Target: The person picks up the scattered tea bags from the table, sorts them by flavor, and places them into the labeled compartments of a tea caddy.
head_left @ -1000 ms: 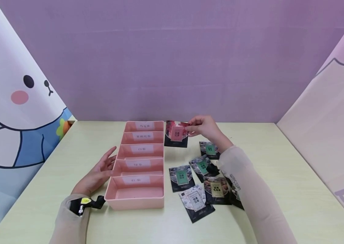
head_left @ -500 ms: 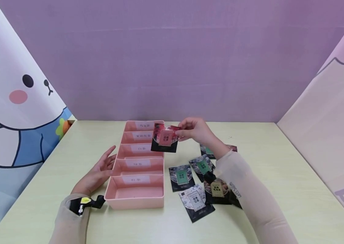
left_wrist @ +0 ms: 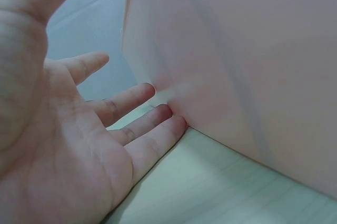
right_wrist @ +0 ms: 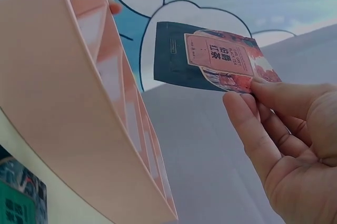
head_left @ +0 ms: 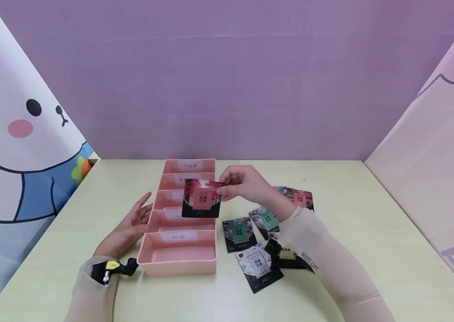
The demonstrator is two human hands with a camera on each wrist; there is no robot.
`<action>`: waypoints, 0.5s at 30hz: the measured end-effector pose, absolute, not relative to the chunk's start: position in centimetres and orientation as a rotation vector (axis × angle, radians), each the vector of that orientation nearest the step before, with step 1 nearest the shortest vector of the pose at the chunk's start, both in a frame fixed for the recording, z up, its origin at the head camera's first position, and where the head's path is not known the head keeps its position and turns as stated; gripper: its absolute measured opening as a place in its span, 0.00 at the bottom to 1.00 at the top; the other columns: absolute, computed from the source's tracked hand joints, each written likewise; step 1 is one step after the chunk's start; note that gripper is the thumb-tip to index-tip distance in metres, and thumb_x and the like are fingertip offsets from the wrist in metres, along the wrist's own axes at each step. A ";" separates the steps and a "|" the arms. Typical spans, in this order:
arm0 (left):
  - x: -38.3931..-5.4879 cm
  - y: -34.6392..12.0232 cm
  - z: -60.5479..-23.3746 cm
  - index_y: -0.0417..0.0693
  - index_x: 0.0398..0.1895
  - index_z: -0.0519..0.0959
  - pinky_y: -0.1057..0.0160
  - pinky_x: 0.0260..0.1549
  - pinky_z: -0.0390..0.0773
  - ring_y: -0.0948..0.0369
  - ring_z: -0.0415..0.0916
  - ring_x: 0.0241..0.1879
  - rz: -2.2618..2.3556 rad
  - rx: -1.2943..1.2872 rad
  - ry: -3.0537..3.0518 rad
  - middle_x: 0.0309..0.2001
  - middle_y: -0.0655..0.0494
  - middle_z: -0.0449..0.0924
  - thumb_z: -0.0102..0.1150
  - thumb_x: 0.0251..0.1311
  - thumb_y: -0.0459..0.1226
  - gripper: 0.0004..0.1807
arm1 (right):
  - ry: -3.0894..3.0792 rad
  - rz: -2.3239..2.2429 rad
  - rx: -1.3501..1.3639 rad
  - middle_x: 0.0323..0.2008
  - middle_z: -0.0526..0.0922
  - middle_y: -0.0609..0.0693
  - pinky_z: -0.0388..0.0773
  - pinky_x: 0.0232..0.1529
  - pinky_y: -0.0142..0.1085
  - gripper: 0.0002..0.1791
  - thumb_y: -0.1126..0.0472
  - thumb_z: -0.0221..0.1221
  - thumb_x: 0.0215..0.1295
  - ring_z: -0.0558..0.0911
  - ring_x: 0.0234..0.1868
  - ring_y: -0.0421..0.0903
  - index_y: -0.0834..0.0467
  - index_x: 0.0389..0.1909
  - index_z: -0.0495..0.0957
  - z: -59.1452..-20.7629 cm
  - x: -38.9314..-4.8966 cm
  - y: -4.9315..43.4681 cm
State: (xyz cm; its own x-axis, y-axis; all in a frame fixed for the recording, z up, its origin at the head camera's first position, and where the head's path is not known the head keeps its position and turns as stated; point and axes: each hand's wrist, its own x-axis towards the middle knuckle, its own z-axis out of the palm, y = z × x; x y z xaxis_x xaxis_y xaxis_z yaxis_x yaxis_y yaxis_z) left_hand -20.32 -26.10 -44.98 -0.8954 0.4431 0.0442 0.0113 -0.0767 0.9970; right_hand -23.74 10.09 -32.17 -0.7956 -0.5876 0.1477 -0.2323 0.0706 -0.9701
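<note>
A black-and-red tea sachet point(head_left: 201, 199) hangs over the middle of a pink divided box point(head_left: 176, 269). My right hand point(head_left: 244, 184) pinches it by its right edge between thumb and fingers. In the right wrist view the sachet point(right_wrist: 210, 60) is held above the level of the box's rim, its pink label showing. Beside the box's left wall, my left hand point(head_left: 127, 231) lies with its fingers spread. The left wrist view has the fingertips of that hand point(left_wrist: 89, 134) right at the pink wall point(left_wrist: 247, 56), low by the table.
Several tea sachets lie right of the box: one green-labelled point(head_left: 239, 235), one white-labelled point(head_left: 259, 267), one red-labelled point(head_left: 302, 198), others partly under the right forearm. White labels point(head_left: 179, 237) with writing mark the box's compartments. A purple backdrop point(head_left: 227, 80) stands behind the table.
My right hand has carried the red sachet leftward and nearer, from beside the box's far end to over its middle. The left hand stays in place.
</note>
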 end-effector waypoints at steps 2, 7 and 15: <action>-20.3 -26.1 -45.0 0.60 0.81 0.35 0.71 0.58 0.69 0.74 0.64 0.63 2.058 0.515 1.891 0.76 0.32 0.40 0.54 0.68 0.29 0.49 | 2.055 -1.769 -0.846 0.31 0.83 0.53 0.85 0.40 0.51 0.04 0.77 0.61 0.63 0.85 0.31 0.45 0.69 0.38 0.78 -32.2 -23.4 9.8; -20.4 -26.2 -45.2 0.59 0.81 0.36 0.71 0.59 0.69 0.74 0.65 0.63 2.071 0.544 1.878 0.75 0.36 0.45 0.54 0.68 0.29 0.48 | 2.023 -1.735 -0.875 0.32 0.83 0.52 0.85 0.40 0.50 0.04 0.78 0.60 0.63 0.85 0.32 0.45 0.69 0.38 0.77 -32.6 -22.8 9.1; -20.4 -26.2 -45.3 0.58 0.81 0.35 0.71 0.59 0.69 0.74 0.65 0.63 2.066 0.547 1.888 0.74 0.43 0.50 0.55 0.69 0.32 0.48 | 1.978 -1.647 -0.837 0.33 0.83 0.55 0.85 0.39 0.47 0.05 0.78 0.60 0.63 0.86 0.32 0.47 0.71 0.38 0.76 -33.9 -22.0 7.7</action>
State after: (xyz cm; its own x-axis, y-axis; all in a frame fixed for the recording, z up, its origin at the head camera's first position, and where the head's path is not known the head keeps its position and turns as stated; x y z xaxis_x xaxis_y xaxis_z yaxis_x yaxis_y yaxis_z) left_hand -20.40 -26.25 -45.35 -0.8863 0.4557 0.0826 0.0413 -0.0999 0.9941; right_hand -22.03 7.68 -33.93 -0.7246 -0.6873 0.0507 -0.1741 0.1114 -0.9784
